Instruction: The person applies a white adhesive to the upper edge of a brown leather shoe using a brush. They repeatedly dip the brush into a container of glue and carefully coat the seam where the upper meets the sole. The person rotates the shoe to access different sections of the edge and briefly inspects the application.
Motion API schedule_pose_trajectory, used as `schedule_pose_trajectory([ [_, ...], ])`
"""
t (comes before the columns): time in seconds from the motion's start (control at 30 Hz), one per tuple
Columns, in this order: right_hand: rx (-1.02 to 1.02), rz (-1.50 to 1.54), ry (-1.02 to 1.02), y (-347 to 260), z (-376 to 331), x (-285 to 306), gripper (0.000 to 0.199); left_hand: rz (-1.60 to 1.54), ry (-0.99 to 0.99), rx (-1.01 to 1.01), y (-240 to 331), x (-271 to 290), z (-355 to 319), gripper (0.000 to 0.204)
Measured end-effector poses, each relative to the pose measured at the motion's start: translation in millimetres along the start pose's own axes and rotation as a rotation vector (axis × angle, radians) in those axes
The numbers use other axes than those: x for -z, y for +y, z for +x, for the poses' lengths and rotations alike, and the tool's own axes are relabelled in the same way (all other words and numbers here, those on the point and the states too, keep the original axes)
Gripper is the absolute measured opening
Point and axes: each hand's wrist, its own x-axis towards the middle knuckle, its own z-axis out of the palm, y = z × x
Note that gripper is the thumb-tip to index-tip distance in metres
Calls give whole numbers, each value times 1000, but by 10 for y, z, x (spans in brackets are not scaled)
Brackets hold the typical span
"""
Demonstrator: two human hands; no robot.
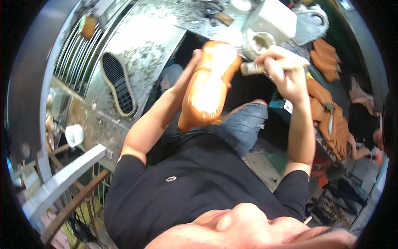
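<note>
My left hand holds a shiny tan shoe upper, shaped full as if over a last. The thumb side lies along its left edge, and a fingertip shows at its right edge; the rest of the hand is hidden behind it. My right hand is closed around the pale handle of a flat brush. The bristles point left toward the upper, with a small gap between them. Just beyond the brush stands a whitish pot with pale stuff inside.
A dark shoe sole with a light rim lies on the stained bench at left, beside a barred rack. A white tub stands behind the pot. Several tan leather pieces are heaped at right. Railings run at lower left.
</note>
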Motion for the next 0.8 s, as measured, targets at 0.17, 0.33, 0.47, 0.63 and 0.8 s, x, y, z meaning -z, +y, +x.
schedule_pose_trajectory([
  [0.17, -350, 119, 474, 1112, -418, -94, 16, 452, 165, -335, -12, 193, -341, 91],
  [0.33, -257, -140, 369, 1360, -512, -274, 18, 864, 286, -550, -108, -29, -323, 76],
  [0.47, -165, -235, 408, 1274, -562, -262, 18, 1477, 84, -1074, -85, -14, -159, 68],
  [0.63, -256, -199, 507, 1169, -731, -289, 16, 1781, -104, -1116, -11, -30, -198, 59],
  [0.8, -569, 515, 746, 1126, -872, -367, 28, 1838, -102, -1157, -55, -61, -152, 55],
])
